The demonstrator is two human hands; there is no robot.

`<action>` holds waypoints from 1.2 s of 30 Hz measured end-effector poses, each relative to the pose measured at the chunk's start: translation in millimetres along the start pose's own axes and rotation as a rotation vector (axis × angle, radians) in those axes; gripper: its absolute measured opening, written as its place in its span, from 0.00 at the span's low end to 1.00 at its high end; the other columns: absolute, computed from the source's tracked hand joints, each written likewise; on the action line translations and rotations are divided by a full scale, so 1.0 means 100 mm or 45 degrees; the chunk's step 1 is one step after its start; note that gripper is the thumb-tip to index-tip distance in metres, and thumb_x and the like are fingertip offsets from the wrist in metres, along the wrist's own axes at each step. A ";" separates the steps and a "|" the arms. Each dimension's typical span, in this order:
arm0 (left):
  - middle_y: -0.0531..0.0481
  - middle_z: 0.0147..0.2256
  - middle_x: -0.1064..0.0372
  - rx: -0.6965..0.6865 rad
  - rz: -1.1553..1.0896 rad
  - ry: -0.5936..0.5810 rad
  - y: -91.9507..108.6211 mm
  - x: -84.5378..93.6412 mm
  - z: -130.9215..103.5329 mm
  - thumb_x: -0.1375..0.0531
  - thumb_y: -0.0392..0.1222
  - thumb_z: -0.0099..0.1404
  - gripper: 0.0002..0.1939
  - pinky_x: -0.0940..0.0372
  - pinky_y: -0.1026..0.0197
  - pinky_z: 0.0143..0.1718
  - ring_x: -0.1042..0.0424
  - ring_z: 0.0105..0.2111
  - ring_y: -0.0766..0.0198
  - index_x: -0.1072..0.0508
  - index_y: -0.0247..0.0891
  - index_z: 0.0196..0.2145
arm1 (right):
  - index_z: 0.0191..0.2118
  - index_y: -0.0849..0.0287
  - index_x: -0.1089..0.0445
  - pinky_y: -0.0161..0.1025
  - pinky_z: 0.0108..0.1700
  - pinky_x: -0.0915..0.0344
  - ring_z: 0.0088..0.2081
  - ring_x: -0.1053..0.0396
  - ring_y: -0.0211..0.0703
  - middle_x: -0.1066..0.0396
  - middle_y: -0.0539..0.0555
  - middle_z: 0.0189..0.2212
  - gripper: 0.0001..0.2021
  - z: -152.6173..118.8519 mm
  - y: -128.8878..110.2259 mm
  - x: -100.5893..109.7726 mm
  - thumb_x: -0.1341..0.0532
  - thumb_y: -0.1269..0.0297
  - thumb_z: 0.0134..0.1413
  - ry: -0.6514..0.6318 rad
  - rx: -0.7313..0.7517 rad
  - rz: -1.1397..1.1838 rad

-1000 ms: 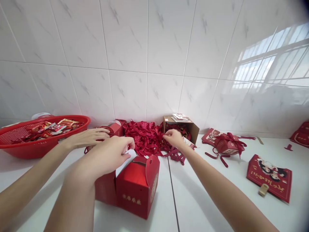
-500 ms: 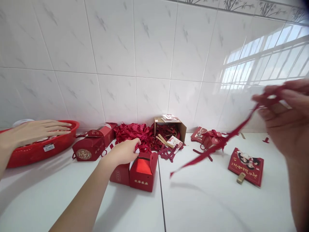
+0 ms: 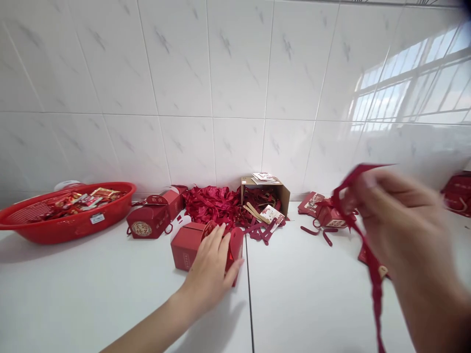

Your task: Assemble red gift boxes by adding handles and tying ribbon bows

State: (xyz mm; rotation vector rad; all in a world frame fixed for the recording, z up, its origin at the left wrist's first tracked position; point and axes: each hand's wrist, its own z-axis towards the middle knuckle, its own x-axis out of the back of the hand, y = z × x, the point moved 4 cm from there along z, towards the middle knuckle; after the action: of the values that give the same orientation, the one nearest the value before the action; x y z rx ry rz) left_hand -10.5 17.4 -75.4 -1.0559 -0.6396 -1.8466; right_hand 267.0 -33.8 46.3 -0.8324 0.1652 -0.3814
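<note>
My left hand (image 3: 209,264) lies across two red boxes near the counter's middle, fingers stretched over the flaps and thumb apart on the right side. The left box (image 3: 184,247) shows more fully; the right box (image 3: 236,245) is partly hidden beneath my hand. On the right, blurred by motion, my right hand (image 3: 390,211) pinches a dark red ribbon (image 3: 376,284), which hangs below the fingers. Behind the boxes is a heap of red ribbons (image 3: 211,203).
A red plastic basket (image 3: 73,228) with wrapped sweets stands left. Finished-looking red boxes (image 3: 147,220) are beside it. An open cardboard box (image 3: 285,198) with straps is against the tiled wall. Another red box (image 3: 333,215) and a dark red item (image 3: 458,193) lie right.
My left hand has moved right over the boxes and spread its fingers. My right hand has come inward and lower with the ribbon. Another person's hand has left the basket. The view has shifted.
</note>
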 end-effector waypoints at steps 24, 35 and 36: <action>0.51 0.33 0.25 -0.175 -0.749 0.349 0.47 -0.03 -0.55 0.45 0.33 0.61 0.13 0.58 0.43 0.57 0.28 0.38 0.57 0.29 0.40 0.43 | 0.22 0.59 0.38 0.37 0.34 0.49 0.27 0.48 0.37 0.44 0.48 0.22 0.15 -0.92 0.92 -0.96 0.42 0.56 0.55 -1.019 -0.954 0.334; 0.51 0.31 0.26 -0.235 -0.833 0.316 0.50 -0.01 -0.62 0.46 0.33 0.60 0.13 0.50 0.48 0.50 0.28 0.35 0.58 0.30 0.41 0.42 | 0.23 0.58 0.42 0.38 0.33 0.45 0.32 0.41 0.39 0.36 0.53 0.33 0.16 -1.09 0.81 -0.78 0.47 0.59 0.61 -1.046 -0.530 0.076; 0.51 0.30 0.26 -0.229 -0.836 0.311 0.50 -0.01 -0.63 0.46 0.33 0.60 0.13 0.50 0.49 0.50 0.28 0.34 0.58 0.30 0.41 0.42 | 0.23 0.58 0.43 0.38 0.34 0.44 0.33 0.40 0.40 0.36 0.53 0.33 0.16 -1.10 0.81 -0.77 0.47 0.60 0.61 -1.037 -0.482 0.036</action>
State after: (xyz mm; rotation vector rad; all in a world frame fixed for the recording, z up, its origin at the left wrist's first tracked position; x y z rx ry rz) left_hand 8.2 -53.5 -107.6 -0.7550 -0.7372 -2.5948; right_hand 186.2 -29.8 -87.8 -1.2958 -0.5236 0.0417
